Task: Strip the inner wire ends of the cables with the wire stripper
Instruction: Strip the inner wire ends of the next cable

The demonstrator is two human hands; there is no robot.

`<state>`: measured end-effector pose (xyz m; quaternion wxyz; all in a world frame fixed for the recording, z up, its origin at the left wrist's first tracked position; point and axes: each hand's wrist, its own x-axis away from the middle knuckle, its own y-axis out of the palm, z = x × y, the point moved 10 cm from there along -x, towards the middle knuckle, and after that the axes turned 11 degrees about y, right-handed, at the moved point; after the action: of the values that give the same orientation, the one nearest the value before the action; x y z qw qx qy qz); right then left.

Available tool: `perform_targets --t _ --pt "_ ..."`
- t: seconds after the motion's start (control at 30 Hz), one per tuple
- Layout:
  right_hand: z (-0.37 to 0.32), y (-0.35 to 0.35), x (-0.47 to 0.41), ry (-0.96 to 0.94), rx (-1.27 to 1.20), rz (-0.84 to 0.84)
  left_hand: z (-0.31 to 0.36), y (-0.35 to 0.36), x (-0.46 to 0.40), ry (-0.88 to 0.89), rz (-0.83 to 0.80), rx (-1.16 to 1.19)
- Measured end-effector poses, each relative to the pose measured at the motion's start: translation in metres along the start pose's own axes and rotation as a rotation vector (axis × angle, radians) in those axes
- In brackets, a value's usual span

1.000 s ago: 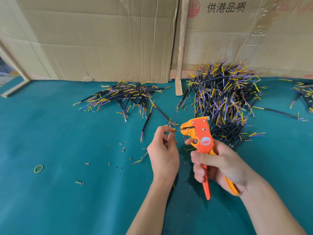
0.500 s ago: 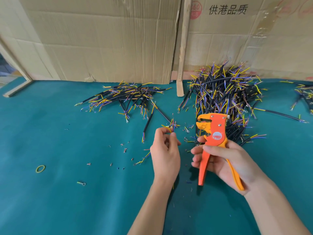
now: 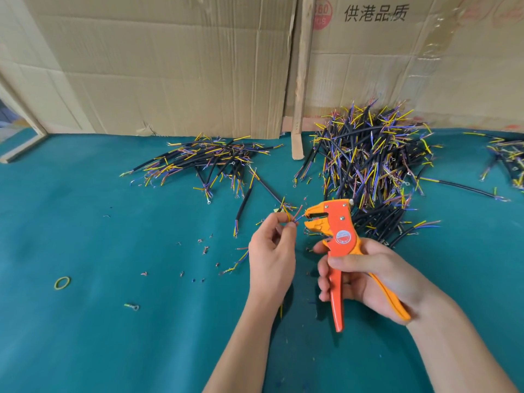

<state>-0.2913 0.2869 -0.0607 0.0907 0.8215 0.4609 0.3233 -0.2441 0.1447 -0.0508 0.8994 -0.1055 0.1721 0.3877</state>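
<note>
**Wire ends held at the mouth of the stripper**

The left hand pinches a cable between thumb and fingertips, with its short yellow, red and blue inner wires fanning out to the right. The cable's black sheath is mostly hidden inside the hand, so how far it runs cannot be told. The right hand is clenched around the two handles of an orange wire stripper, which stands head-up with its handles pointing down toward the person. The stripper's jaws are parted and face left, just beside the wire tips; whether a tip already lies between them is hard to say from this angle.

Both hands hover over a teal table. Behind the stripper lies a big pile of cables, black with yellow, blue and purple ends sticking out in all directions. To its left is a flatter, smaller pile, with a few single cables strayed toward the hands. A third heap shows at the right edge. Small bits of coloured insulation are scattered on the table left of the hands. Farther left lie a yellow-green rubber band and, nearer the person, a small ring terminal. Flattened cardboard stands along the far edge of the table, with a wooden strip leaning against it.
</note>
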Motion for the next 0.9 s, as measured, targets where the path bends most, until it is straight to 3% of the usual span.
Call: perform_targets --t 0.5,0.67,0.9 --pt "0.003 0.005 -0.004 0.001 0.002 0.023 -0.001 -0.001 0.001 -0.015 -0.012 -0.006" --pt "-0.005 -0.003 -0.008 -0.081 -0.006 0.097 -0.001 0.003 0.002 -0.032 -0.035 0.062" --pt "-0.010 -0.011 -0.010 -0.183 -0.217 0.087 -0.006 0.003 0.003 -0.057 -0.037 0.060"
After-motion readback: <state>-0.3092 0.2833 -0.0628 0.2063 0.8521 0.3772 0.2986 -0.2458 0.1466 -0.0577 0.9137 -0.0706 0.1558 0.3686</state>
